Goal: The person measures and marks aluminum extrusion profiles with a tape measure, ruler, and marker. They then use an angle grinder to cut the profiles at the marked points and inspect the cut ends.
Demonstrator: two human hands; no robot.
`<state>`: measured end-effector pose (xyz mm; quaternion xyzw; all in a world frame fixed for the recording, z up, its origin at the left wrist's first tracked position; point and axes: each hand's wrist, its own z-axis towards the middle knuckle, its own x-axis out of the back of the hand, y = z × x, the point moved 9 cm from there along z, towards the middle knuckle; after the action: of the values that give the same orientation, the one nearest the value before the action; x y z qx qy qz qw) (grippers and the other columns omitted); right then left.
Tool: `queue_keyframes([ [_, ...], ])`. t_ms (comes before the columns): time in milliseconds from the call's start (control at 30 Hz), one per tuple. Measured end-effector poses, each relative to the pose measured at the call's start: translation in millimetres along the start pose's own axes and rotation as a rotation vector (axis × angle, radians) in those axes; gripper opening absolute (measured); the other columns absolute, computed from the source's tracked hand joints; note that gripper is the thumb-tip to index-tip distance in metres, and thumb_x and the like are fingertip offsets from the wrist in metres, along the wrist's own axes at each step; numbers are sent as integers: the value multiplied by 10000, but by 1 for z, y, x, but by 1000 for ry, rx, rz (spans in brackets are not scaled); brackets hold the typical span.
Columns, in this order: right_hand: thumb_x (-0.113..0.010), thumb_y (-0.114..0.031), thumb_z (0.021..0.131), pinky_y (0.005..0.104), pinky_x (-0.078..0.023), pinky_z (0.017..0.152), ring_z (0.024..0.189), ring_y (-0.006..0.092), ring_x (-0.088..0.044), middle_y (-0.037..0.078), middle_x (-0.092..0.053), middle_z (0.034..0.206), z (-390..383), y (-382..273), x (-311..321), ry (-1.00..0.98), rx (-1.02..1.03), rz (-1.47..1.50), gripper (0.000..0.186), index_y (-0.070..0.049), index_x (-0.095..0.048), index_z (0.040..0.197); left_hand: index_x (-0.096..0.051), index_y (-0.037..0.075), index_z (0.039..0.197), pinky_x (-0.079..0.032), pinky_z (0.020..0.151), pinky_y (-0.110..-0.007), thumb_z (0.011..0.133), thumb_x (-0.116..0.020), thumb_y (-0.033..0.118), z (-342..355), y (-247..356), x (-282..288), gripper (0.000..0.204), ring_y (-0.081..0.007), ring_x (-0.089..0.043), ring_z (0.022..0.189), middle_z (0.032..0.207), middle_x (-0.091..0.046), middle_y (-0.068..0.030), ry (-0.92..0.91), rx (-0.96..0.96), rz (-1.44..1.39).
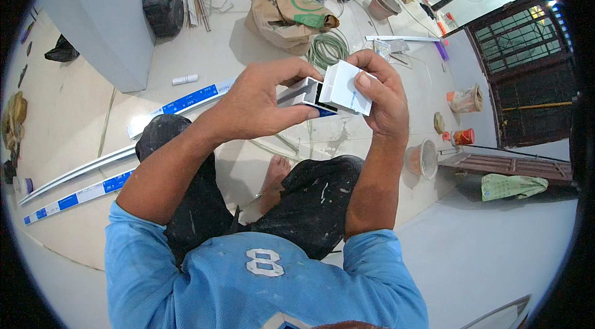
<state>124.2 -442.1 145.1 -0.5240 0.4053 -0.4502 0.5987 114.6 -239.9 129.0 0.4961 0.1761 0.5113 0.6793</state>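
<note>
My left hand [263,96] grips a short piece of metal profile [299,95], pale grey with open channels and a strip of blue film along its lower edge. In my right hand [387,93] is a white rectangular block [342,86], the thumb pressed on its face and the fingers behind it. Both pieces are held up over my lap, the block's left side against or just next to the profile's open end. Whether they are joined cannot be made out. A dark gap shows between them.
Long white profiles with blue film [192,100] lie on the floor to my left, near a white marker [185,79]. Ahead are a brown paper bag [282,22], a coiled green hose [328,49] and a black case [163,8]. Buckets [421,158] stand to the right.
</note>
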Motion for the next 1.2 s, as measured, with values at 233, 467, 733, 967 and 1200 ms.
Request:
queue_keyframes([
  [233, -857, -356, 934, 266, -535, 793, 914, 105, -681, 38, -733, 1032, -18, -7, 0, -16, -7, -89, 479, 5, -711, 1214, -761, 65, 1301, -584, 987, -379, 841, -926, 127, -4, 3, -13, 493, -204, -758, 1083, 1176, -809, -113, -60, 44, -15],
  [467, -874, -369, 902, 293, -546, 880, 961, 131, -700, 65, -749, 1050, -86, -9, 2, 196, 0, -154, 503, 19, -719, 1181, -766, 62, 1300, -588, 1028, -410, 843, -911, 111, -10, 15, -37, 482, -278, -778, 1142, 1226, -809, -130, -162, -16, -33],
  [733, -836, -116, 955, 309, -600, 862, 968, 116, -706, 106, -743, 1097, -177, -13, -14, 358, 32, -220, 360, 34, -693, 1249, -769, 93, 1389, -535, 1155, -487, 808, -938, 144, -41, 31, -72, 607, -369, -691, 1341, 1386, -752, -152, -287, -20, -49],
  [967, -804, -113, 985, 319, -561, 934, 1061, 139, -672, 137, -704, 1225, -225, 3, -54, 442, 106, -226, 345, 40, -665, 1261, -743, 105, 1443, -467, 1205, -510, 823, -888, 151, -85, 49, -72, 639, -396, -605, 1406, 1491, -664, -178, -215, -101, 73],
  [1200, -764, -48, 1007, 339, -558, 996, 1135, 167, -666, 165, -660, 1308, -255, 18, -86, 525, 93, -150, 345, 44, -629, 1311, -676, 121, 1578, -556, 1096, -436, 872, -849, 90, -130, 50, -71, 728, -342, -681, 1304, 1620, -607, -188, -149, 139, -26],
])
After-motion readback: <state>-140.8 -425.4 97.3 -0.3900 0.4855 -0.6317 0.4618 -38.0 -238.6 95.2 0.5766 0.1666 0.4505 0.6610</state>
